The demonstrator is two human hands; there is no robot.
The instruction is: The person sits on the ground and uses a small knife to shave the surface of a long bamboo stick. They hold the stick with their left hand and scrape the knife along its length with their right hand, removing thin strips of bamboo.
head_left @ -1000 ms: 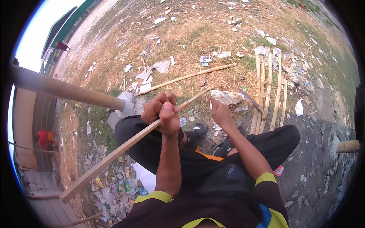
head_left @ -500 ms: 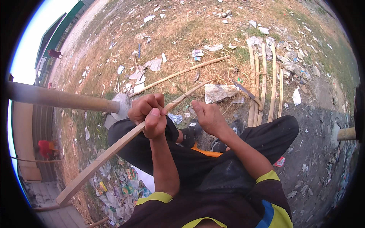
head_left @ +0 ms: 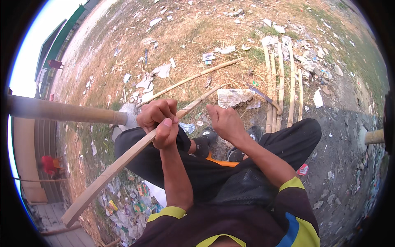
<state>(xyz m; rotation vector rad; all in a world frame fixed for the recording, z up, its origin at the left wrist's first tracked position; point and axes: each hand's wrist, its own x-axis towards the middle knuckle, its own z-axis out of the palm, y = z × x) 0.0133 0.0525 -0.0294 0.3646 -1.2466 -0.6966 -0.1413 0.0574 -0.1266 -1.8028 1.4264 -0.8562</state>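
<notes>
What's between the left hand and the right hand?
In the head view, the stick in the left hand crosses the gap's top; below it show a crumpled whitish scrap, a smaller one and part of a dark shoe.

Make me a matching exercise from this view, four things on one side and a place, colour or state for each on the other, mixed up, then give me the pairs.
Column one
1. Left hand
2. Knife
3. Trousers
4. Sleeve cuffs

Column two
A. Yellow-green
B. Lying partly across pale strips
C. Black
D. Closed around a long wooden stick

Right pairs: 1-D, 2-B, 3-C, 4-A
</notes>
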